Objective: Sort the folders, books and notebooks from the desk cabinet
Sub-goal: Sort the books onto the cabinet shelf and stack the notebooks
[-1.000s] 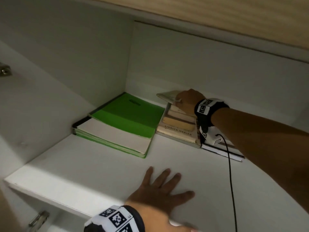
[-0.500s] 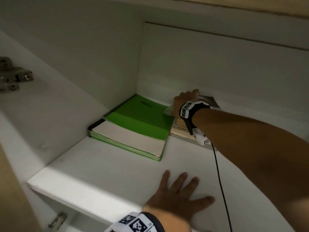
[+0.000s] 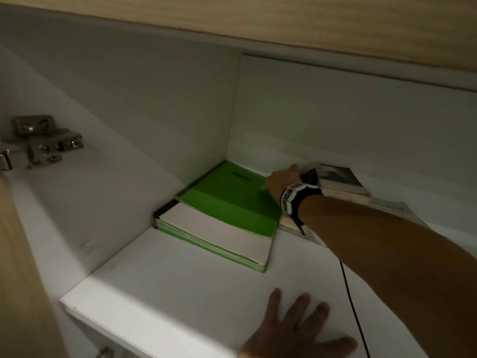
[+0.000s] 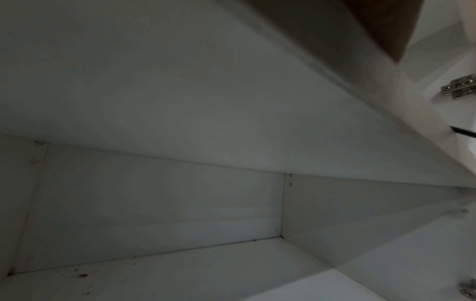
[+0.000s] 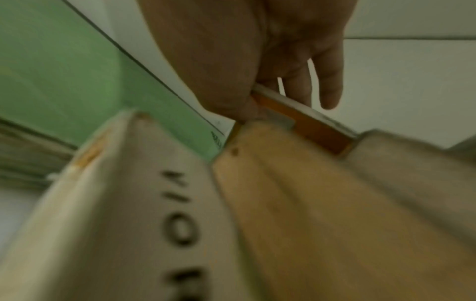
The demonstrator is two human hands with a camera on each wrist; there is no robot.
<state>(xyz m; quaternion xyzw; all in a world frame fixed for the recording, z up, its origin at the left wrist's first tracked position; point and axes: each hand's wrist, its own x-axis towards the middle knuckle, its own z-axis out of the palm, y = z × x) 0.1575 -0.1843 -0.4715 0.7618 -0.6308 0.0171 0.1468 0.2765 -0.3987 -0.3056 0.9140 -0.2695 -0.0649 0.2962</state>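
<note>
A stack of green folders lies at the back left of the white cabinet shelf. Right of it sits a stack of books with a dark-covered thin book on top. My right hand reaches in and pinches that top book by its left edge. The right wrist view shows the thumb and fingers round the thin book's edge, above a pale lettered book and beside the green folder. My left hand rests flat on the shelf front with its fingers spread.
A metal hinge sits on the left cabinet wall. A wooden panel closes the top. A black cable runs from my right wrist across the shelf. The left wrist view shows only a dim lower compartment.
My right hand has kept hold of the top book and shifted it on the stack, so its dark cover now shows to the right of the hand. The left hand stays flat.
</note>
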